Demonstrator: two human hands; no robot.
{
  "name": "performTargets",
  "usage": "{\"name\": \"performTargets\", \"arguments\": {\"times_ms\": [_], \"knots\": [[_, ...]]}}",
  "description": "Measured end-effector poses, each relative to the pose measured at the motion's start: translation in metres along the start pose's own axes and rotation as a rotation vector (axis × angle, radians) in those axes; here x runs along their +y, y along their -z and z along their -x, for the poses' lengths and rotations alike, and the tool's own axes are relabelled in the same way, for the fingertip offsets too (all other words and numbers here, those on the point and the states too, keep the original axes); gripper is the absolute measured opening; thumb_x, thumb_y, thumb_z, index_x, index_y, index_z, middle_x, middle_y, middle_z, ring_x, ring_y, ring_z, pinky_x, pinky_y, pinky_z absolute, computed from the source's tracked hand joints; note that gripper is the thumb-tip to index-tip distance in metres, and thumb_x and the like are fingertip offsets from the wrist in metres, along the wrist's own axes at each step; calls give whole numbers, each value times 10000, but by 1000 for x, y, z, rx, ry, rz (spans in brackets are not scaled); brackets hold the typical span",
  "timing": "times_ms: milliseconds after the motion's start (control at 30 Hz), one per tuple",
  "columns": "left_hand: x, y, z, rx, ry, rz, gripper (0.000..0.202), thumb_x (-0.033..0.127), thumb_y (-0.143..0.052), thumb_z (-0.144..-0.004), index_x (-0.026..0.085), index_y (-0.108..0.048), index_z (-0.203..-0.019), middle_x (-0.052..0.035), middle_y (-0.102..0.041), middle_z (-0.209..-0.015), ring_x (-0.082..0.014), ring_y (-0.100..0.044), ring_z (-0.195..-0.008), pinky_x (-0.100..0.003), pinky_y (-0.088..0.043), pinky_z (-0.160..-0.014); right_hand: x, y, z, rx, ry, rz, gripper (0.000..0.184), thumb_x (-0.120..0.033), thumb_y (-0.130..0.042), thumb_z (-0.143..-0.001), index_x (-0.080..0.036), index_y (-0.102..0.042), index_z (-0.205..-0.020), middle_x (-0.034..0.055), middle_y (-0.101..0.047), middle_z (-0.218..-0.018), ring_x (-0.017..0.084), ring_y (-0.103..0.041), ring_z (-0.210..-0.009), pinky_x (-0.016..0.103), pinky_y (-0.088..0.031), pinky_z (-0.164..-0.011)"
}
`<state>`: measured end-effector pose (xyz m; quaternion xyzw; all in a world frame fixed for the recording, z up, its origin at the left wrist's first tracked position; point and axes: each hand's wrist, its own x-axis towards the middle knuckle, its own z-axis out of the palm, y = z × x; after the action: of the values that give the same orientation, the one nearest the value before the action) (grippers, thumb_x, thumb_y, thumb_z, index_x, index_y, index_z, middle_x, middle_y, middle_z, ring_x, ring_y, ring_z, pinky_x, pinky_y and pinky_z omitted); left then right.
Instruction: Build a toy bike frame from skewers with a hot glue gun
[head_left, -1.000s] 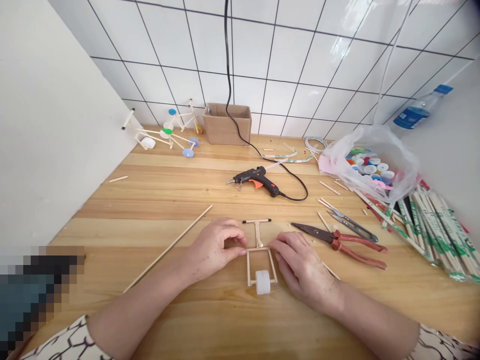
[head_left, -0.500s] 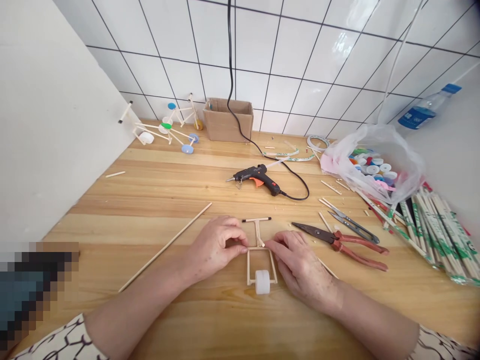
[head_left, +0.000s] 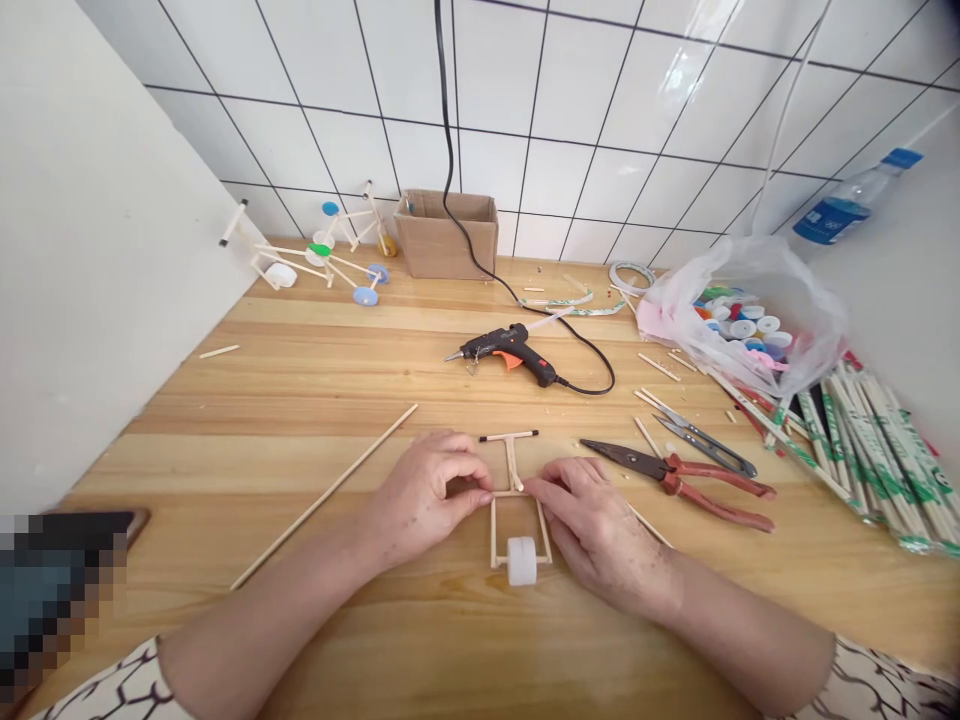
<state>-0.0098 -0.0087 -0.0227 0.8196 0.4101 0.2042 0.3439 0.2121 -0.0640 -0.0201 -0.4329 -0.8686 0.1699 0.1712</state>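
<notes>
"Pale wood first: I count one stick frame (head_left: 507, 494), with one white wheel (head_left: 522, 561) at its near end and two black tips (head_left: 484, 439) at its far end"

"What surrounds it on your feed?"

"One glue gun (head_left: 529, 358), one pair of pliers (head_left: 667, 475), one pair of snips (head_left: 701, 445), one tape roll (head_left: 616, 276), one cardboard box (head_left: 435, 250), one bottle (head_left: 832, 220), one plastic bag (head_left: 814, 310); the stick models (head_left: 319, 250) at back left overlap too much for me to count"

"How do the hands sit?"

"I see them apart, the frame between them. The left hand (head_left: 435, 490) pinches its left corner with thumb and forefinger, other fingers curled. The right hand (head_left: 604, 525) is bent, fingertips at the foot of the stem (head_left: 512, 462); whether they grip, I can't tell"

"Room to move?"

"Beyond the frame, table (head_left: 360, 370) runs up to the glue gun. To my right, the pliers' nose lies just beside the right hand; to my left, one long stick (head_left: 322, 497) slants near the arm (head_left: 285, 600). Tiled wall (head_left: 570, 100) closes off the back edge"
</notes>
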Motion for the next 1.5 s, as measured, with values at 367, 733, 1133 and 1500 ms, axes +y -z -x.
{"name": "performTargets", "arguments": {"times_ms": [367,733,1133,1500], "knots": [[1,-3,-6,157,-113,43,158,104,-563,-833,190,-683,-889,-28,-633,-842,-149,-594,-800,-272,-478,-733,3,-3,4,132,-17,-82,237,-77,-437,-896,-163,-543,-1091,93,-601,-988,210,-534,-922,380,-442,-832],[-10,-8,-14,70,-330,-175,354,69,-408,-891,199,-669,-1091,-65,-616,-884,-173,-545,-826,-306,-458,-743,0,6,5,249,13,-52,155,-99,-486,-872,-184,-509,-744,34,-592,-760,159,-511,-710,308,-405,-691],[-9,-8,-14,39,-331,-223,351,113,-391,-907,223,-664,-1099,-59,-579,-870,-170,-507,-813,-301,-439,-743,-11,12,19,-68,105,21,135,-244,-540,-878,-169,-600,-974,52,-597,-818,191,-490,-739,331,-349,-693],[-9,-8,-14,41,-330,-226,342,103,-395,-904,214,-669,-1075,-59,-584,-865,-172,-509,-807,-298,-427,-733,-11,9,14,3,186,88,139,-105,-479,-874,-158,-606,-891,37,-579,-734,182,-469,-677,318,-320,-646]]}}
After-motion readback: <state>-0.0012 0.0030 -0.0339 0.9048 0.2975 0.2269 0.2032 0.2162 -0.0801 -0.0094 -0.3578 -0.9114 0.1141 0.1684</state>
